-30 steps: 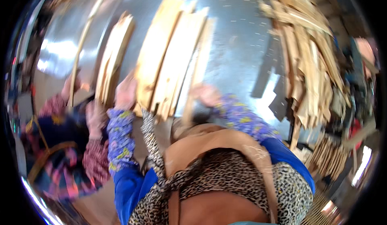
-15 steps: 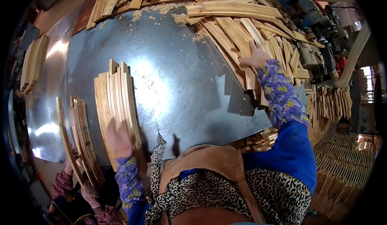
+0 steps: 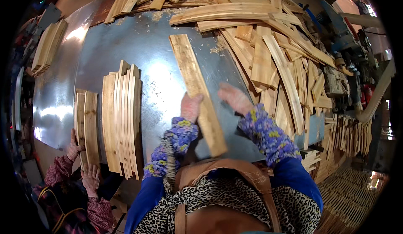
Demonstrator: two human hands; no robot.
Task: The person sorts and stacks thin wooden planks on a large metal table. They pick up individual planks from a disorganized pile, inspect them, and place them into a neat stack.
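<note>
A wooden board (image 3: 191, 66) slants over the metal tabletop in front of me. My left hand (image 3: 191, 107) grips its left edge near the middle, fingers closed on the wood. To the right of the board, and apart from it, is my right hand (image 3: 236, 99), slightly blurred, with its fingers loosely stretched and nothing in them. On my left stands a row of boards (image 3: 121, 120) laid side by side on the table. A loose, crisscrossed pile of boards (image 3: 262, 62) spreads beyond my right hand.
At the lower left, a co-worker's hands (image 3: 90, 178) touch a few boards (image 3: 90, 125). More boards (image 3: 49, 45) are stacked at the far left. Sawdust lies along the far part of the metal tabletop (image 3: 159, 150). Machinery with a hose (image 3: 380, 95) and stacked wood (image 3: 357, 196) stand at right.
My right hand has come back from the pile toward the middle. My left hand has left the row of boards and now holds a board. The co-worker's raised board is lowered.
</note>
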